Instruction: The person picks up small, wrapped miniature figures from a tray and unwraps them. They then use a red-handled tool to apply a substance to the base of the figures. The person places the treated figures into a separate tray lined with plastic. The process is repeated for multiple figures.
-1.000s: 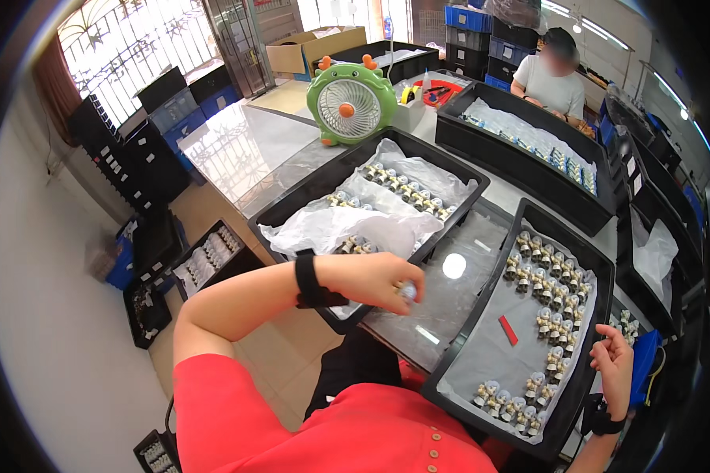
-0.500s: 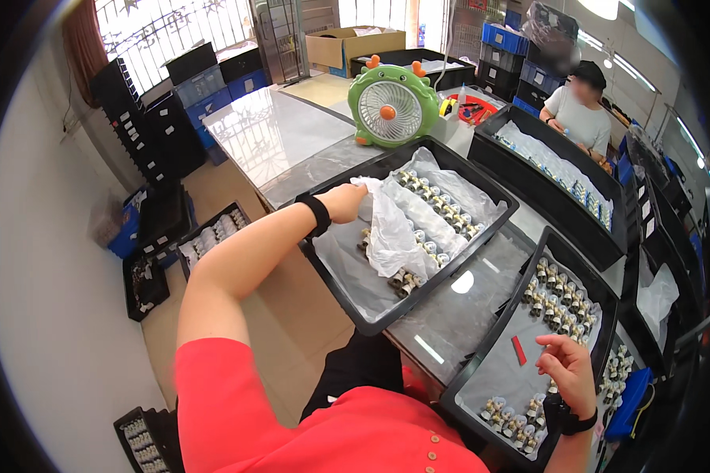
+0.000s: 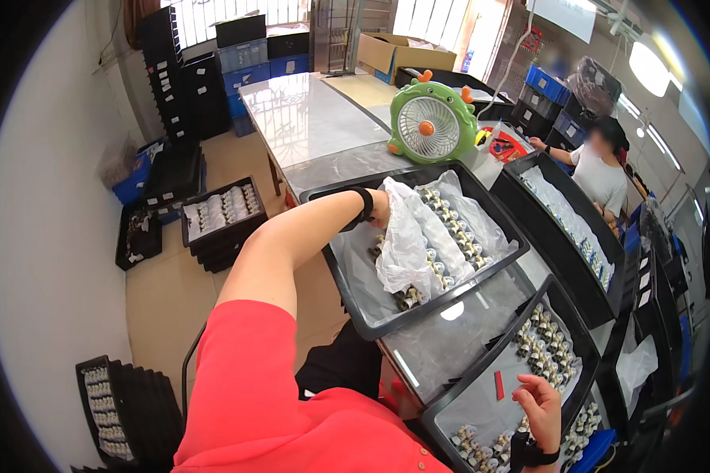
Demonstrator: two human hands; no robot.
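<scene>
My left hand (image 3: 380, 209) reaches into the large black tray (image 3: 360, 325) and grips the edge of a crumpled white paper sheet (image 3: 406, 244); the sheet hides part of its fingers. The paper lies partly over rows of small parts with clear domed tops and brass-coloured bodies (image 3: 450, 225). My right hand (image 3: 540, 406) hovers over the second black tray (image 3: 434, 430), fingers loosely bent and apart, holding nothing. Beside it, a small red strip (image 3: 498, 386) rests on that tray's paper lining. More domed parts (image 3: 546, 347) stand at the far end of this tray, others at its near end.
A green animal-shaped fan (image 3: 430, 122) stands on the table behind the large tray. To the right is a deep black bin (image 3: 556, 229) of similar parts, with a person (image 3: 599, 173) beyond it. Stacked trays (image 3: 225, 221) sit on the floor at left.
The view has swung, shifting the scene. My left hand has moved down along the paper's edge, and the sheet now stands more in front of its fingers. The right hand stays loosely bent over its tray.
</scene>
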